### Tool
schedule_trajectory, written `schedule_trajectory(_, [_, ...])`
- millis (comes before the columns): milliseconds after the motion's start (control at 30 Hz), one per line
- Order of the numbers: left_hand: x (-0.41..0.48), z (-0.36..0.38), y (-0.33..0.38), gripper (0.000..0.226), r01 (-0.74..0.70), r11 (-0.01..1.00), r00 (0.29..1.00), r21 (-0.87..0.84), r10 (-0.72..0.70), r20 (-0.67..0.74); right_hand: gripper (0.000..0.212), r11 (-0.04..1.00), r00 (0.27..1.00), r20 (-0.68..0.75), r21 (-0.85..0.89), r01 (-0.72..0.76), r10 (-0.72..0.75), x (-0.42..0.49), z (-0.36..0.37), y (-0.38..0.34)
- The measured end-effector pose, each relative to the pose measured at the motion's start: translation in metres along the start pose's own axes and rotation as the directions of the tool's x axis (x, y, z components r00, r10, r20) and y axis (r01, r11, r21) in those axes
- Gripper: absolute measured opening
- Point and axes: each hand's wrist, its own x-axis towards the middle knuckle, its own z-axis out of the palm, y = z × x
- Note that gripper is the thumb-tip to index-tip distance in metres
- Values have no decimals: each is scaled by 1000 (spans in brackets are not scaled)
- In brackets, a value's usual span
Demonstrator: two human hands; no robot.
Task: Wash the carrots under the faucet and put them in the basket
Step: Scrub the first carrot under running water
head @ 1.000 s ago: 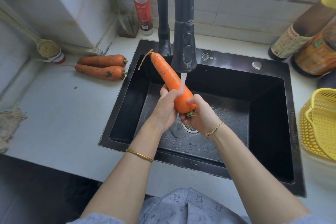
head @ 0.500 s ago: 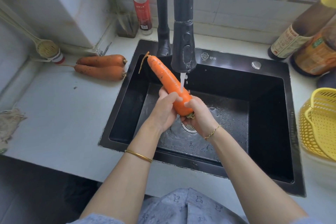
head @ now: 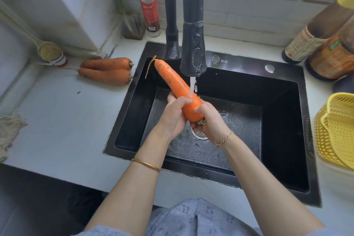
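Note:
A large orange carrot (head: 177, 84) slants over the black sink (head: 283, 113), its thin tip pointing up-left and its thick stem end low. My left hand (head: 175, 116) wraps its lower middle from the left. My right hand (head: 209, 120) grips the stem end from the right. Water runs from the black faucet head (head: 193, 51) onto the carrot just above my fingers. Two unwashed carrots (head: 107, 71) lie side by side on the counter left of the sink. The yellow perforated basket (head: 337, 130) stands at the right edge, partly cut off.
A red-capped bottle (head: 148, 4) stands behind the sink at the wall. Dark sauce bottles (head: 325, 44) crowd the back right corner. A ladle (head: 47, 50) leans at the far left, and a rag (head: 9, 130) lies on the left counter.
The carrot has slid slightly left and down under the stream, and both hands have shifted a little along it. The two carrots on the counter have not moved.

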Motion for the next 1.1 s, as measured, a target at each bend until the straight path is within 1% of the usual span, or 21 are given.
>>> schedule_trajectory(67, [1, -1, -1, 69, -3, 1000, 1000, -17, 3, 4, 47, 1000, 1000, 4, -3, -1, 1, 0, -1, 1])
schedule_trajectory(167, [1, -1, -1, 65, -9, 999, 1000, -41, 10, 20, 39, 999, 1000, -10, 27, -27, 27, 0, -2, 3])
schedule_trajectory(300, [0, 1, 0, 77, 1, 999, 1000, -34, 0, 18, 38, 999, 1000, -9, 24, -28, 29, 1, -2, 4])
schedule_trajectory(433, [1, 0, -1, 72, -5, 999, 1000, -51, 6, 18, 41, 999, 1000, -5, 26, -31, 31, 1, -3, 4])
schedule_trajectory(567, [-2, 0, 0, 76, -2, 999, 1000, -38, 3, 23, 43, 1000, 1000, 1, 17, -17, 17, 2, -3, 3])
schedule_trajectory(600, [-1, 1, 0, 75, -1, 999, 1000, -36, 1, 16, 44, 1000, 1000, 6, 10, -12, 11, 2, -3, 3])
schedule_trajectory(700, [-1, 1, 0, 62, -5, 999, 1000, -41, 5, 0, 45, 1000, 1000, 8, -5, -10, 10, 3, -3, 4])
schedule_trajectory(833, [-2, 1, 0, 62, -1, 999, 1000, -44, 1, 10, 49, 1000, 1000, 3, 2, -22, 22, 3, -4, 5])
schedule_trajectory(933, [-1, 2, -1, 57, -6, 999, 1000, -32, 5, -8, 44, 1000, 1000, 4, -6, -19, 19, 3, -3, 4])
schedule_trajectory(1000, [0, 3, -1, 61, -9, 999, 1000, -52, 9, -14, 46, 1000, 1000, 6, -3, -14, 14, 3, -3, 4])
schedule_trajectory(1100, [-1, 2, 1, 78, -10, 997, 1000, -72, 10, -5, 49, 1000, 1000, 14, -9, -22, 22, 3, -4, 4])
